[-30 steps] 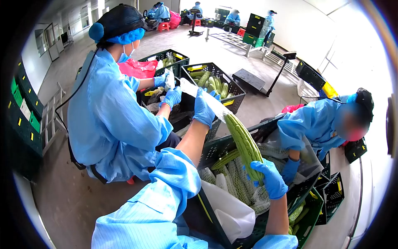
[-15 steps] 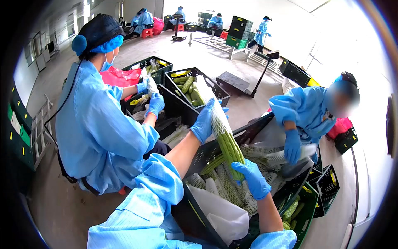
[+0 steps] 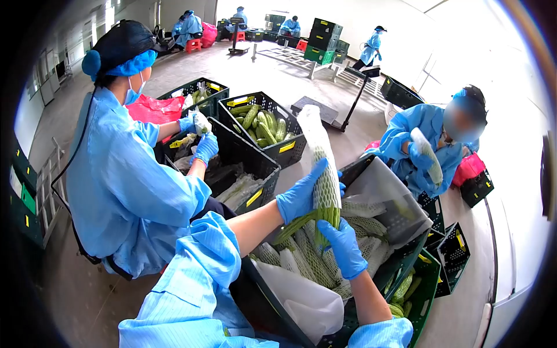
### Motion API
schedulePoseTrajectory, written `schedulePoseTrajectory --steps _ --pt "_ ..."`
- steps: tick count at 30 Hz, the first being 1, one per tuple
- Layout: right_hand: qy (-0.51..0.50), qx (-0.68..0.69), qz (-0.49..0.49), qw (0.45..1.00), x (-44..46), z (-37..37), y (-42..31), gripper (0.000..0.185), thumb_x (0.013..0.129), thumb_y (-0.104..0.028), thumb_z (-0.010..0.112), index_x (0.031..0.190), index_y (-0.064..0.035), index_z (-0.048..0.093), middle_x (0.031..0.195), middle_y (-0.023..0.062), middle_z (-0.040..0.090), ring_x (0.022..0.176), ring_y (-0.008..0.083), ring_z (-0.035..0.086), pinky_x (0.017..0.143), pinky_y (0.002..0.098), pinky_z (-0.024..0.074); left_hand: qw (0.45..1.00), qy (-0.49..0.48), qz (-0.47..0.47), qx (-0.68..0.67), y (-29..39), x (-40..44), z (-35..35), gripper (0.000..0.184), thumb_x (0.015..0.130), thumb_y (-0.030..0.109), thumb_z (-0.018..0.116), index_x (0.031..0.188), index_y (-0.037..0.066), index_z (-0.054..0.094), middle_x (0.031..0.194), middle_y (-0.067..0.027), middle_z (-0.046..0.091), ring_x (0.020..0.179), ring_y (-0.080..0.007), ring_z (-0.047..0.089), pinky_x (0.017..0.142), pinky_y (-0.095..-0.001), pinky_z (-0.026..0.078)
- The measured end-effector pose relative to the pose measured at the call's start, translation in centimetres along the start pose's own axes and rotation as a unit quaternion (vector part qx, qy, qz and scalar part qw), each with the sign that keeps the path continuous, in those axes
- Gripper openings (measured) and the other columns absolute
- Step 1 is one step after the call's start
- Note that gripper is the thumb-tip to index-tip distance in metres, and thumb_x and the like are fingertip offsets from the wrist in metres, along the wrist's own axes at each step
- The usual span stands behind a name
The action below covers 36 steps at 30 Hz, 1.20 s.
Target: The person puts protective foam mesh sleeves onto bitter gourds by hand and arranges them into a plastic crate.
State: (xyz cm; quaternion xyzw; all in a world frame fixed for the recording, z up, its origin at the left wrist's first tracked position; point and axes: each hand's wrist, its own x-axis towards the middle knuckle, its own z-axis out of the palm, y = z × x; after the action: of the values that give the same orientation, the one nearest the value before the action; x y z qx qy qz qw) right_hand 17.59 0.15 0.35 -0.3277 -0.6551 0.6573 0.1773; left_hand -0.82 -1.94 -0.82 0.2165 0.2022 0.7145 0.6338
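A green ridged gourd (image 3: 326, 194) stands nearly upright in front of me, its upper part inside a white foam net sleeve (image 3: 315, 130) that bunches above its tip. My left hand (image 3: 304, 194), in a blue glove, is wrapped round the netted middle. Lower down, my right hand (image 3: 345, 246), also gloved, grips the bare green end. Beneath both hands is a dark crate (image 3: 278, 304) lined with a white sheet (image 3: 316, 301). Several netted gourds (image 3: 316, 258) lie in it, and an un-netted one (image 3: 293, 227) rests near my left hand.
At the left a co-worker (image 3: 133, 162) holds a wrapped item over a dark crate (image 3: 270, 174). A second co-worker (image 3: 420, 130) at the right holds a netted gourd (image 3: 426, 155). Beyond stand a crate of bare gourds (image 3: 293, 152) and a floor scale (image 3: 316, 110).
The net has come further down over the gourd, which has turned more upright. My left hand has moved lower, closer to my right hand. The right co-worker has lifted a netted gourd.
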Motion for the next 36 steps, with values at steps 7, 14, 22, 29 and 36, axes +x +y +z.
schedulePoseTrajectory --steps 7,14,22,29,36 --pt "0.061 0.112 -0.085 0.988 1.3 -1.1 0.2 0.030 0.090 -0.017 0.070 0.114 -0.0021 0.060 0.095 0.0011 0.065 0.077 0.0064 0.059 0.065 0.0218 0.0487 0.974 -0.021 -0.076 0.212 -2.4 -0.1 0.7 0.064 0.089 0.059 0.059 0.133 0.012 0.050 0.116 -0.0069 0.063 0.103 -0.0170 0.061 0.088 -0.0374 0.050" --pt "0.109 0.017 -0.091 0.990 0.9 -1.3 -0.7 0.033 0.088 -0.020 0.073 0.112 -0.0016 0.060 0.093 -0.0001 0.064 0.076 0.0056 0.058 0.066 0.0224 0.0488 0.991 0.085 0.006 0.098 0.1 1.6 -1.8 0.077 0.088 0.067 0.053 0.145 0.018 0.038 0.124 -0.0109 0.057 0.114 -0.0216 0.056 0.090 -0.0468 0.049" --pt "0.051 -0.078 -0.068 0.993 1.0 0.0 0.0 0.047 0.083 -0.023 0.078 0.118 0.0018 0.058 0.096 0.0038 0.066 0.079 0.0083 0.058 0.071 0.0246 0.0502 0.996 0.046 0.059 -0.058 -0.4 0.0 1.3 0.032 0.088 0.040 0.069 0.100 0.011 0.061 0.085 -0.0074 0.066 0.073 -0.0206 0.066 0.069 -0.0368 0.057" --pt "-0.041 -0.043 0.043 0.997 -0.1 0.0 -0.9 0.032 0.091 -0.025 0.067 0.113 -0.0021 0.063 0.089 0.0014 0.067 0.071 0.0066 0.063 0.058 0.0215 0.0479 0.983 0.068 0.145 -0.090 1.8 -0.4 -0.7 0.046 0.087 0.043 0.071 0.113 0.009 0.055 0.099 -0.0104 0.063 0.088 -0.0236 0.065 0.081 -0.0411 0.057" --pt "0.018 -0.046 0.040 0.998 -0.3 0.5 -0.1 0.023 0.093 -0.021 0.064 0.108 -0.0037 0.065 0.087 0.0012 0.068 0.064 0.0066 0.063 0.050 0.0210 0.0459 0.995 0.034 0.085 -0.044 0.3 -1.0 1.8 0.050 0.087 0.044 0.069 0.118 0.007 0.054 0.101 -0.0102 0.064 0.092 -0.0228 0.065 0.083 -0.0394 0.056"
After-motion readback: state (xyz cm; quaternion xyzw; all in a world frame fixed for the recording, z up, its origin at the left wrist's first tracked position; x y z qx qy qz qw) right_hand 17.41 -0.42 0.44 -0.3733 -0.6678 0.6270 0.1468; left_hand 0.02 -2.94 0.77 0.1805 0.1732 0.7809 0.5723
